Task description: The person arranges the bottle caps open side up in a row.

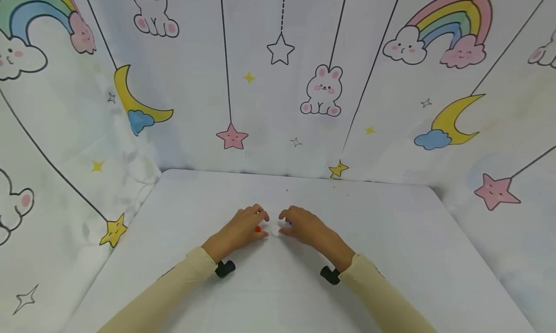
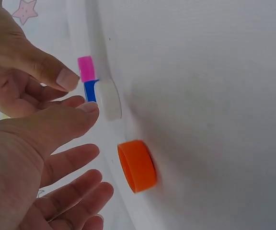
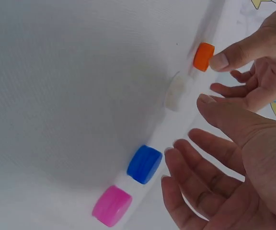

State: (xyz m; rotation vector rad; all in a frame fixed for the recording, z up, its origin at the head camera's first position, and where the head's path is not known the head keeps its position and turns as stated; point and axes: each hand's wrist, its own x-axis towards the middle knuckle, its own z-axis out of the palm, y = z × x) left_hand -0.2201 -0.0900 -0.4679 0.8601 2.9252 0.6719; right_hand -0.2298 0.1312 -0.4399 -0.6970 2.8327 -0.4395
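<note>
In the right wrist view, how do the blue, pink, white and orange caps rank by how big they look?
Largest to smallest as they appear:
1. blue cap and pink cap, about alike
2. white cap
3. orange cap
The orange and white ones lie farther from the camera, so true sizes may match.

From the head view, the orange cap [image 1: 257, 229] was only a speck beneath the left hand [image 1: 241, 229], the blue cap [image 1: 289, 223] barely peeked past the right hand [image 1: 304, 226], and the white cap [image 1: 275, 229] almost vanished against the desk [image 1: 391, 236].
</note>
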